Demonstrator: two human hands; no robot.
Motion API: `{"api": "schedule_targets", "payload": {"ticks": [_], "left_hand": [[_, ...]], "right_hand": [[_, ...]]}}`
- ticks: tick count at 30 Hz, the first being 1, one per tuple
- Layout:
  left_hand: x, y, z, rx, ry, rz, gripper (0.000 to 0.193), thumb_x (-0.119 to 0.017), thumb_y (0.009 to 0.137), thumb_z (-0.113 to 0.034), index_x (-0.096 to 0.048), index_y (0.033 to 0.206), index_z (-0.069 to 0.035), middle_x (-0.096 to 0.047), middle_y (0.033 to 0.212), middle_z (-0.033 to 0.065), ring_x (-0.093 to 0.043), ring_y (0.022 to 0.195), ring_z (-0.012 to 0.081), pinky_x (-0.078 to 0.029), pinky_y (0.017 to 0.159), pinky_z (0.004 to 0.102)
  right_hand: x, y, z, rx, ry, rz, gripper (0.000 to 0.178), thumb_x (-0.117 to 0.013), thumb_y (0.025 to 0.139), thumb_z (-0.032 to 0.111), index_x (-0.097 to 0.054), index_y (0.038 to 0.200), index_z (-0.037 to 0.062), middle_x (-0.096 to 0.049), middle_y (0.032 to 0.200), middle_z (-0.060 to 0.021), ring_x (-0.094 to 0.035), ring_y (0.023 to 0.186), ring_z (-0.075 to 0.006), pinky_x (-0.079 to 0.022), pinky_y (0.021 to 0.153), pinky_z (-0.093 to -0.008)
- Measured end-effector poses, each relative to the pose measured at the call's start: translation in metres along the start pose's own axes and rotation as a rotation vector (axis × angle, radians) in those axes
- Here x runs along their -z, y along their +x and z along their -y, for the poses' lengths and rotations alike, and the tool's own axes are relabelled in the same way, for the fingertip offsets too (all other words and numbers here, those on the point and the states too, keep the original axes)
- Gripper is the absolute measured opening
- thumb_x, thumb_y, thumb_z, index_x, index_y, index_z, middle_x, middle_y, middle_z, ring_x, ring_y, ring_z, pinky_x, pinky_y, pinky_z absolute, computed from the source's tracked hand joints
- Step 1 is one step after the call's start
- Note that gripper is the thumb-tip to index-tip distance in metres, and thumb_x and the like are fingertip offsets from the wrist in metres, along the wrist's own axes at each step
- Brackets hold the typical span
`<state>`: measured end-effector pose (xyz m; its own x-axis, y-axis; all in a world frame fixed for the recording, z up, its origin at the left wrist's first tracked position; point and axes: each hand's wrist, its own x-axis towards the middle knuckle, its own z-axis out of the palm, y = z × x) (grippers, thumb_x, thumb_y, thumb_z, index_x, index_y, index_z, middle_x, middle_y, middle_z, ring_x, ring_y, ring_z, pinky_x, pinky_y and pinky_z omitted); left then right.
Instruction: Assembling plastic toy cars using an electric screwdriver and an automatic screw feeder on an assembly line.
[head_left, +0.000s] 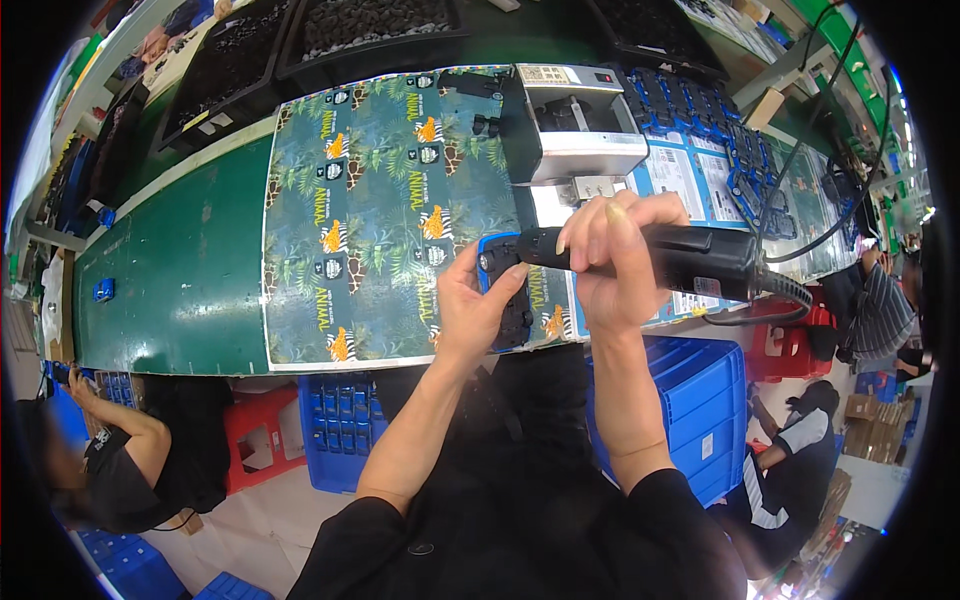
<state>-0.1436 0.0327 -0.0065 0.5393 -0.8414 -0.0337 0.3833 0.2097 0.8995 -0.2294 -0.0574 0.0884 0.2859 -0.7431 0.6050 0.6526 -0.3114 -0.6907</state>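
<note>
Head view | left hand (468, 310) clamps blue-black plastic part (503, 290) by its edges | right hand (612, 262) fisted around black corded driver (690, 262) | part likely light, rigid, slippery-smooth

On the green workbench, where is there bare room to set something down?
The green workbench is bare left of the jungle-print sheet, apart from a small blue part. The sheet's middle is also free. It is crowded on the right: the grey machine, rows of blue parts, and both hands, left hand and right hand, with the black power tool.
</note>
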Motion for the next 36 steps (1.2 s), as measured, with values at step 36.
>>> {"api": "schedule_targets", "payload": {"ticks": [36], "left_hand": [[-0.172,-0.053,0.020,-0.243,0.557,1.098,0.038,-0.077,0.074,-0.006,-0.069,0.111,-0.004,-0.040,0.150,0.0225,-0.054,0.127,0.0294,-0.045,0.098,0.0351]], "right_hand": [[-0.021,-0.045,0.129,-0.204,0.125,0.024,0.030,-0.075,0.078,0.010,-0.047,0.070,0.0039,-0.040,0.062,0.0066,-0.038,0.057,-0.0028,-0.030,0.049,-0.0250]]}}
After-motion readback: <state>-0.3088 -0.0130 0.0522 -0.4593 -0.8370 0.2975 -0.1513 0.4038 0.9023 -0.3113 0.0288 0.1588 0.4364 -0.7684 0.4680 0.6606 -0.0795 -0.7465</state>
